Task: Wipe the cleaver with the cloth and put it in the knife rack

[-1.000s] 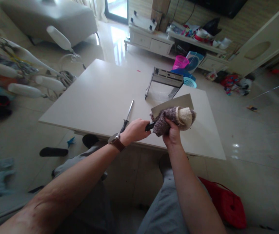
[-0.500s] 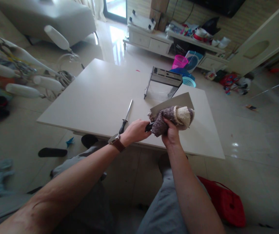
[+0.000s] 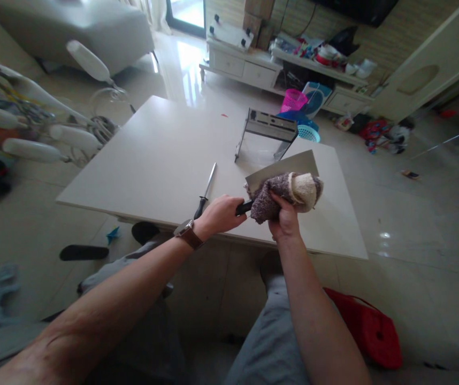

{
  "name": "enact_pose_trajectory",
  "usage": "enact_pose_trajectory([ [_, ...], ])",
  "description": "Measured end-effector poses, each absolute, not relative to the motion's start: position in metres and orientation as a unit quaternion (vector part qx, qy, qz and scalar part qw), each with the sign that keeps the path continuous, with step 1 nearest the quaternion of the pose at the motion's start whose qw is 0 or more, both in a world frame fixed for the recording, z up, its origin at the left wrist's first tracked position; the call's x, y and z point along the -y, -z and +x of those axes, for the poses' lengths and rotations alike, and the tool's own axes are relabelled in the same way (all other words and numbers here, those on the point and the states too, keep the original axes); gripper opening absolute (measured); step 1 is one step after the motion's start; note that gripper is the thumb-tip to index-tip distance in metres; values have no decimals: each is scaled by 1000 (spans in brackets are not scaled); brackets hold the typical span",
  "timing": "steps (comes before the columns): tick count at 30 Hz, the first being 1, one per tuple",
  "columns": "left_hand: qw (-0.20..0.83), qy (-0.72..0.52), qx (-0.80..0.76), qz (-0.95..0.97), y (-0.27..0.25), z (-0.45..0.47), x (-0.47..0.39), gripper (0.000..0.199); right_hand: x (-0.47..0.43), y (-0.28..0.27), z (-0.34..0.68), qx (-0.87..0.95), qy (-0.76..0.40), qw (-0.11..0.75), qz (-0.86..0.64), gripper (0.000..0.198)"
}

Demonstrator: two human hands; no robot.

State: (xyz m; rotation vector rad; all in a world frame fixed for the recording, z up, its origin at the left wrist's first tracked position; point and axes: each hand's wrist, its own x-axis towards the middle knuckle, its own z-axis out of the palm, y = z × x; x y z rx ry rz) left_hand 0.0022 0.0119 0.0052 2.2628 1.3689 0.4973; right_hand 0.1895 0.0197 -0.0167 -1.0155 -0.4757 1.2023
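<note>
Head view looks down on a pale worktop (image 3: 165, 160) with both bare forearms reaching over its near edge. Left hand (image 3: 219, 214), with a brown-strapped watch (image 3: 185, 232) on the wrist, has its grip closed around the dark handle of a cleaver (image 3: 280, 168); the broad grey blade points away to the right and rises a little above the worktop. Right hand (image 3: 283, 219) has its grip closed on a bunched cloth (image 3: 285, 195), grey-brown with a cream end, which is pressed against the lower part of the blade, just ahead of the handle. The cloth covers that stretch of the blade, so the edge there is hidden.

Just left of the left hand lies a sharpening steel (image 3: 205, 190) with a black handle, flat on the worktop and pointing away. Behind the cleaver, a little apart from it, stands a knife rack (image 3: 267, 133) of metal with clear sides, its slotted top facing the camera.

Beyond the worktop, a pink basket (image 3: 292, 100) and a blue basket (image 3: 307, 133) sit on the shiny floor. A red bag (image 3: 368, 331) lies on the floor beside the right forearm.
</note>
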Motion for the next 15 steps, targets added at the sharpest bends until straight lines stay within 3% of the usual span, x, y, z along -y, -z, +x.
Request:
enact_pose_trajectory([
  [4, 217, -177, -498, 821, -8, 2, -11, 15, -30, 10, 223, 229, -489, 711, -451, 39],
  [11, 283, -240, -493, 787, -4, 5, -11, 16, -46, 3, 271, 142, -300, 818, -470, 39],
  [15, 340, -336, -508, 716, -6, 1, -16, 28, -42, 4, 265, 115, -345, 799, -479, 42],
])
